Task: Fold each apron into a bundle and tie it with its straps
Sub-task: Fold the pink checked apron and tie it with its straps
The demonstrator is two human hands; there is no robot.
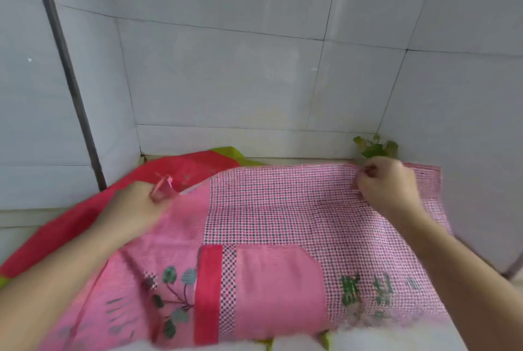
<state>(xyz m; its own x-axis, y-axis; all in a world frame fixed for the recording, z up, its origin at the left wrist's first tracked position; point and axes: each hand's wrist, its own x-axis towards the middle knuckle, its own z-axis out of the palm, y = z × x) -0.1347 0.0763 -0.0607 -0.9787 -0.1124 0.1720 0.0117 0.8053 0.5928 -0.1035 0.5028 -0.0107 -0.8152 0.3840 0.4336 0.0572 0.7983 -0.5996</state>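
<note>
left hand (pixel 133 206) motion-blurred

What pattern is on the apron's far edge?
Small pink and dark checks on the apron, clearest in the head view.

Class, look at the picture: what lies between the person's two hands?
In the head view, only the pink checked apron spans between the left hand and right hand.

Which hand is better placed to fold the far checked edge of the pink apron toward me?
Right. The right hand already pinches the pink apron at its far checked edge; the left hand grips the plain pink side.
</note>
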